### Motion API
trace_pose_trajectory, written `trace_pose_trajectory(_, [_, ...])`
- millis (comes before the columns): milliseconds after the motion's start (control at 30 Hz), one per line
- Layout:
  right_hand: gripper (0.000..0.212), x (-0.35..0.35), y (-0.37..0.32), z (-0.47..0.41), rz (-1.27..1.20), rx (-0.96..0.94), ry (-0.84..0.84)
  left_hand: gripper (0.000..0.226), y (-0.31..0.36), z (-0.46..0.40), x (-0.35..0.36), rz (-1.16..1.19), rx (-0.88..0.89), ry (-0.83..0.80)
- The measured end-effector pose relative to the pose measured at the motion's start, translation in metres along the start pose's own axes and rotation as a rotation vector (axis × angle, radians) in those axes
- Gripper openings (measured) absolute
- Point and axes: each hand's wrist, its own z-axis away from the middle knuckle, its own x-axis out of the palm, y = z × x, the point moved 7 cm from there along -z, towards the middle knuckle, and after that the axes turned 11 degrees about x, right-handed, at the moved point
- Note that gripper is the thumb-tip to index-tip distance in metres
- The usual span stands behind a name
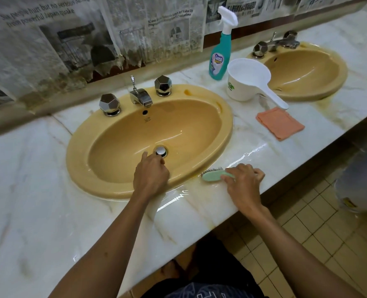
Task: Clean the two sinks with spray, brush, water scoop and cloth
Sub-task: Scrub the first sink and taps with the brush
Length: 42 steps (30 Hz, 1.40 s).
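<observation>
While the right hand (243,186) grips the green brush (215,175) on the near counter, its long axis points left toward the near sink (225,130); the left hand (151,175), fingers curled at the drain plug (161,151), sits nearer the bowl.

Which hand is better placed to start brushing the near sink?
Right, probably: the right hand already grips the green brush beside the near sink, while the left hand reaches toward the drain plug.

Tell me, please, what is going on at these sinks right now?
A person is cleaning the near sink. The left hand reaches into the basin beside the drain plug, while the right hand holds the green brush on the wet countertop. The spray bottle, scoop and cloth wait between the sinks.
</observation>
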Motion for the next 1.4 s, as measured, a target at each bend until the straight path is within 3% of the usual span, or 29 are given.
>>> trace_pose_trajectory(100, [0.013,0.003,-0.01,-0.003,0.029,-0.029,0.032,0.029,-0.001,0.0,0.0,-0.003,-0.052,-0.012])
trace_pose_trajectory(267, [0.032,0.027,-0.074,0.026,-0.012,-0.469,-0.053,0.034,0.002,0.0,-0.001,-0.028,-0.102,-0.005])
trace_pose_trajectory(333, [0.031,0.021,-0.049,-0.003,0.026,-0.439,-0.043,0.034,-0.001,0.0,0.0,-0.028,-0.138,0.004])
trace_pose_trajectory(467, [0.028,0.004,0.008,-0.056,0.047,-0.203,0.003,0.032,-0.003,-0.001,0.0,-0.05,-0.184,0.049])
trace_pose_trajectory(567, [0.012,0.02,-0.031,-0.024,-0.01,-0.388,-0.007,0.031,-0.008,-0.003,0.004,-0.052,-0.213,0.042])
trace_pose_trajectory(667, [0.012,0.032,-0.049,-0.003,-0.055,-0.547,-0.08,0.03,-0.012,-0.003,0.008,-0.069,-0.241,0.048])
trace_pose_trajectory(767, [0.017,0.018,-0.01,-0.046,-0.014,-0.443,-0.049,0.033,-0.012,-0.003,0.007,-0.093,-0.284,0.058])
trace_pose_trajectory(867, [0.015,0.014,0.027,-0.082,-0.006,-0.259,-0.149,0.04,-0.013,-0.002,0.01,-0.081,-0.32,0.031])
trace_pose_trajectory(1067, [0.023,0.032,-0.053,-0.008,-0.07,-0.613,-0.212,0.047,-0.016,-0.002,0.011,-0.072,-0.346,0.0])
trace_pose_trajectory(1167, [0.025,0.019,-0.045,-0.034,-0.056,-0.573,-0.229,0.047,-0.016,-0.002,0.01,-0.066,-0.346,0.02])
trace_pose_trajectory(1300, [0.013,-0.01,-0.013,-0.083,-0.052,-0.362,-0.259,0.046,-0.016,-0.002,0.009,-0.069,-0.339,0.035])
trace_pose_trajectory(1400, [0.014,-0.007,-0.055,-0.071,0.101,-0.453,-0.322,0.047,-0.016,-0.002,0.01,-0.071,-0.34,0.028])
